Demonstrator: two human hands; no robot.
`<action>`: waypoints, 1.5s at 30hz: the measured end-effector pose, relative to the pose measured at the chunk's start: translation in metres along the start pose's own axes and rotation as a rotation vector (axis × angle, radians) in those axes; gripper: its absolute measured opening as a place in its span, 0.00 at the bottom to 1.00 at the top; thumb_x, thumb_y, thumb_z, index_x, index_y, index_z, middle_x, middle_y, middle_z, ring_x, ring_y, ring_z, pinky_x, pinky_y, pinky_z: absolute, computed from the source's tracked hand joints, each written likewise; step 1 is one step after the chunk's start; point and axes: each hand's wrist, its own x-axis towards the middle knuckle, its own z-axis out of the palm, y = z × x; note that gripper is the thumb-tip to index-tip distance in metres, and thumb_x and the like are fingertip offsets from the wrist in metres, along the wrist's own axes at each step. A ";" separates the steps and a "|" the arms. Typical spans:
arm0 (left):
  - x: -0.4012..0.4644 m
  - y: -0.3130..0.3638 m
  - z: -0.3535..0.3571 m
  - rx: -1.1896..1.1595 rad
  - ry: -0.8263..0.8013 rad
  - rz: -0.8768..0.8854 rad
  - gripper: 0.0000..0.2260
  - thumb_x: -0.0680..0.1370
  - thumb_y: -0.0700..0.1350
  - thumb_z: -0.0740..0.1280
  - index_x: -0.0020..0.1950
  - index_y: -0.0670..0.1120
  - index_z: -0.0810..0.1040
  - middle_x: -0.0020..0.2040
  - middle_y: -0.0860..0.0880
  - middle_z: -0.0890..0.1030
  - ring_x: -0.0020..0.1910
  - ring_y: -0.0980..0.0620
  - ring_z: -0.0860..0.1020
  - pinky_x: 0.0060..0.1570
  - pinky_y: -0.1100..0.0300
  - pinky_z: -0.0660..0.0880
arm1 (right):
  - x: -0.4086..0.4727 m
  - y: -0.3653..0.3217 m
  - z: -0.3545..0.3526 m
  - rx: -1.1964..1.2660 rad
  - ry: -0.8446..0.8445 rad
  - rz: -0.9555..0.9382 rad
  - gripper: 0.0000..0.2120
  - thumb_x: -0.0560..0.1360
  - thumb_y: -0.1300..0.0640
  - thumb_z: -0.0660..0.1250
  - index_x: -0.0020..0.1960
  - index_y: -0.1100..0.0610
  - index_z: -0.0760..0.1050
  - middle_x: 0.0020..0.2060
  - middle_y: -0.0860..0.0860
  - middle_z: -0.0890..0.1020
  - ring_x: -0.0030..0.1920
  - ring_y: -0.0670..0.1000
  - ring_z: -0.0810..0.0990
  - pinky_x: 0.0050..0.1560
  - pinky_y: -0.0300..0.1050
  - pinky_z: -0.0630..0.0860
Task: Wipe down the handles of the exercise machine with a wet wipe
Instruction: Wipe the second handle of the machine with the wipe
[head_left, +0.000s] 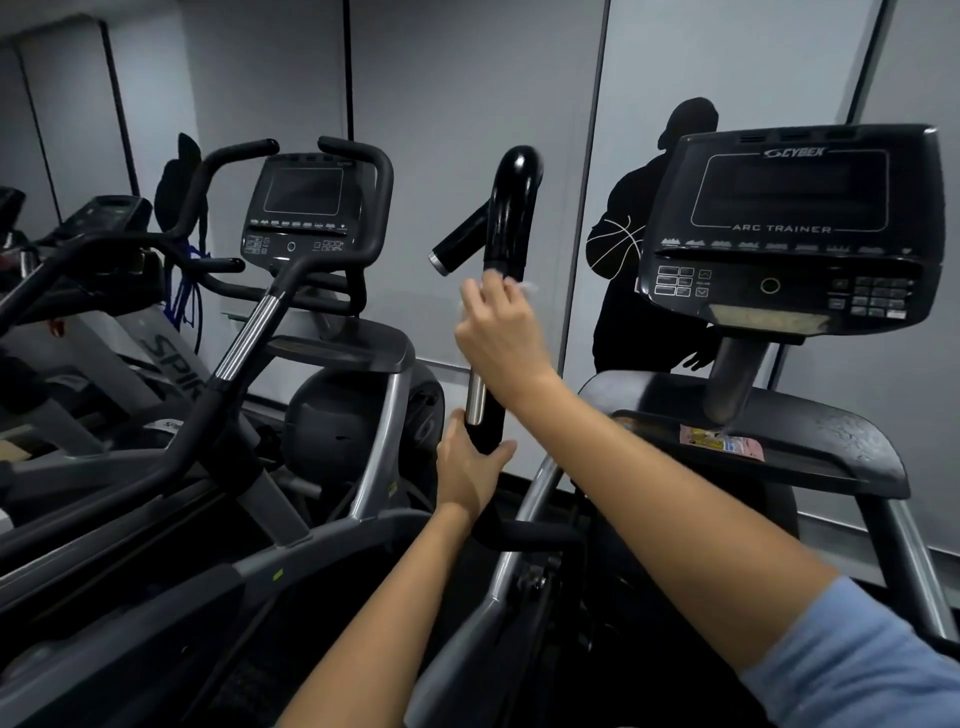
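- Wiping the tall black handle (511, 208) of the Cybex Arc Trainer, the right hand (501, 338) closes its grip round the shaft just below the glossy bend, a white wet wipe (524, 286) pinched against it so the cloth rubs all round.
- Lower down, the left hand (470, 470) clamps its grip on the same swinging arm, probably to steady it against the rubbing (these levers pivot freely).
- Beside them, the console (789, 228) stands just to the right; the short side handle (460, 244) looks not yet wiped.

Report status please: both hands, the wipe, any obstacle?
Right hand presses wet wipe on upright handle. Left hand grips the handle lower down. Nothing in the way.
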 end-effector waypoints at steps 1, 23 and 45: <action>0.000 -0.006 0.002 -0.051 -0.009 -0.034 0.17 0.71 0.44 0.72 0.57 0.42 0.73 0.55 0.44 0.79 0.55 0.48 0.77 0.50 0.62 0.74 | 0.008 0.004 -0.007 -0.007 -0.014 0.043 0.11 0.60 0.72 0.60 0.27 0.63 0.78 0.31 0.56 0.77 0.37 0.58 0.79 0.35 0.49 0.78; -0.001 -0.012 0.003 -0.077 -0.030 -0.008 0.07 0.73 0.40 0.69 0.46 0.46 0.71 0.36 0.55 0.77 0.35 0.61 0.75 0.31 0.74 0.71 | -0.098 -0.038 0.054 0.581 0.312 0.191 0.20 0.67 0.71 0.70 0.58 0.62 0.78 0.54 0.58 0.78 0.55 0.55 0.71 0.40 0.45 0.82; -0.004 -0.014 0.002 -0.090 -0.039 0.027 0.07 0.74 0.41 0.68 0.47 0.44 0.71 0.38 0.53 0.76 0.38 0.56 0.76 0.35 0.73 0.71 | 0.006 0.020 0.011 1.282 0.216 0.927 0.07 0.80 0.61 0.56 0.52 0.61 0.73 0.39 0.50 0.76 0.38 0.45 0.72 0.43 0.43 0.70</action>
